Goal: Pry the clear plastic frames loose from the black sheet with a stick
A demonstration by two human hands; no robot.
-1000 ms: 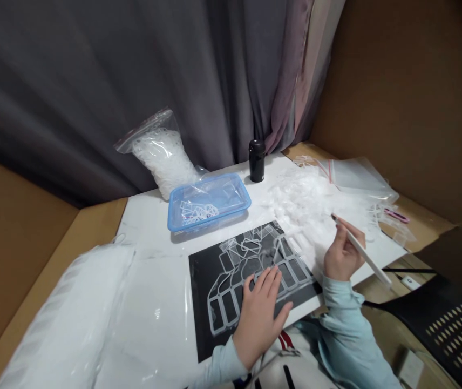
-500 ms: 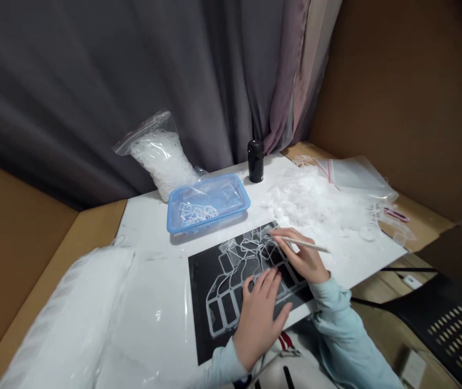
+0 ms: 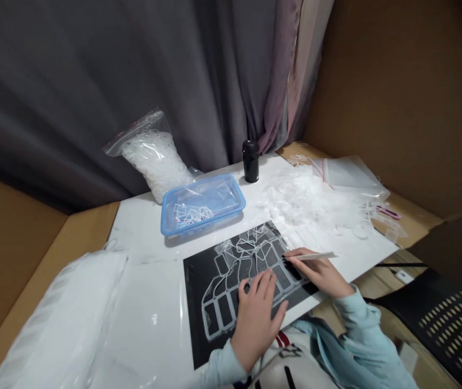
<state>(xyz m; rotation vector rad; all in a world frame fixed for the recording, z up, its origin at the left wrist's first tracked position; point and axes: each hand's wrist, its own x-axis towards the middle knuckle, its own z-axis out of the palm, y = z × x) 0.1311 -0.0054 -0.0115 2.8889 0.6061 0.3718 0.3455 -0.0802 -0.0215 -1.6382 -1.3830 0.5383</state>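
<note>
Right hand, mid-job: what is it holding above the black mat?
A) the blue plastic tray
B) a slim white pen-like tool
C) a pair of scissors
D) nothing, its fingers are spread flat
B: the right hand pinches a slim white pen-like tool between thumb and fingers, at the edge of the black mat.

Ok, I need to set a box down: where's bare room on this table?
The white tabletop is bare left of the blue tray, between the plastic-wrapped bundle and the black mat. It's crowded to the right, around the loose white plastic pieces.
</note>
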